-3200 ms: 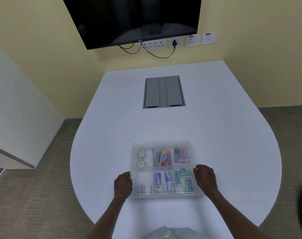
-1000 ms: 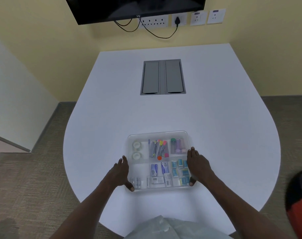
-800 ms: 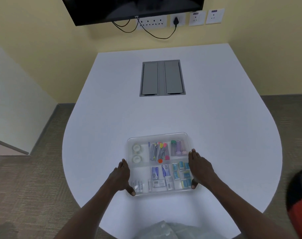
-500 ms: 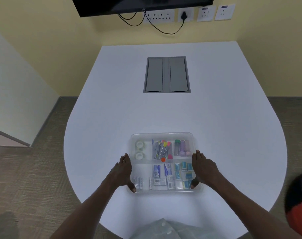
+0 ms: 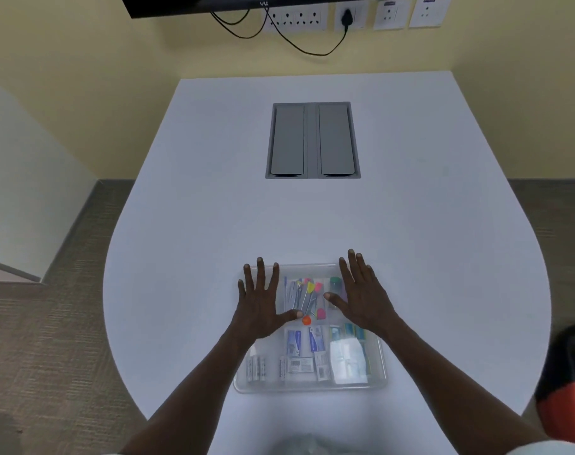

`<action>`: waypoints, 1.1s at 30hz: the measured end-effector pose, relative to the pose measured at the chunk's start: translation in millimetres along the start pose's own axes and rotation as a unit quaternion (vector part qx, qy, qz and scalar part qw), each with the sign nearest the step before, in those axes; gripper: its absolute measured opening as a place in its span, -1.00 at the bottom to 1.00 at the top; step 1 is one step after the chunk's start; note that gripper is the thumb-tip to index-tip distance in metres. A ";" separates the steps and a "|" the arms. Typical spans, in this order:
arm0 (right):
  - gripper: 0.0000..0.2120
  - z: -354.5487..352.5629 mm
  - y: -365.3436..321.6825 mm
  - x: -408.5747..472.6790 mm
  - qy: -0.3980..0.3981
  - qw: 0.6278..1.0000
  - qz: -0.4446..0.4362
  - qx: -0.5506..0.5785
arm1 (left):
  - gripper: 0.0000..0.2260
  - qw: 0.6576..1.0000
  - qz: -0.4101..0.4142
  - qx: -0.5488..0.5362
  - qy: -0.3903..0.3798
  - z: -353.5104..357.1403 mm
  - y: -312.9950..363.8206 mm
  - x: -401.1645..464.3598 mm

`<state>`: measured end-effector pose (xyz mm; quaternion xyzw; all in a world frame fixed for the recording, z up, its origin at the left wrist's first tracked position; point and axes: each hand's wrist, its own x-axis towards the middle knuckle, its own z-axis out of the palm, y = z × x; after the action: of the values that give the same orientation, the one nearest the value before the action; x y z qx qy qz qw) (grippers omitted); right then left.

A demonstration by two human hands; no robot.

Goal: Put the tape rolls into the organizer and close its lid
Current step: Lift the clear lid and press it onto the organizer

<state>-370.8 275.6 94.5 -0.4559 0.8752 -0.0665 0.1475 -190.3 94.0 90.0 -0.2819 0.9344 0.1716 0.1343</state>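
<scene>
The clear plastic organizer lies on the white table near its front edge, with its transparent lid down over the compartments. My left hand rests flat with spread fingers on the lid's far left part, over the compartment where the tape rolls were; the rolls are hidden under it. My right hand lies flat on the far right part of the lid. Between the hands I see pens and coloured clips through the lid. Small boxes fill the near compartments.
A grey cable hatch is set into the table's middle. Wall sockets and a black cable hang at the back under a dark screen. A black and orange object stands off the table's right edge. Carpet surrounds the table.
Both hands have left the organizer's near side edges and moved forward onto the top of the lid, fingers spread flat. The left hand now covers the tape rolls.
</scene>
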 end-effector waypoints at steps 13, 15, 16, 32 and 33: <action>-0.18 28.1 10.0 3.3 0.037 0.999 0.015 -0.005 | 0.02 0.992 -0.026 0.048 0.110 38.5 9.2 10.5; -0.17 30.8 11.6 4.7 0.036 0.999 0.017 -0.013 | 0.02 0.991 -0.025 0.048 0.119 39.8 8.4 11.8; -0.17 32.0 12.4 5.6 0.034 0.999 0.018 -0.017 | 0.02 0.991 -0.025 0.049 0.120 40.1 8.1 12.6; -0.17 29.7 3.9 -2.6 0.048 0.998 0.032 -0.041 | 0.06 0.998 -0.021 0.040 0.052 33.2 3.6 13.3; -0.17 29.6 2.0 -6.7 0.054 0.997 0.035 -0.039 | 0.05 0.998 -0.016 0.037 0.051 31.1 1.9 11.0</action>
<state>-359.3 282.8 67.3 -0.4258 0.8994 -0.0519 0.0848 -195.5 102.5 58.4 -0.2997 0.9413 0.1197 0.0991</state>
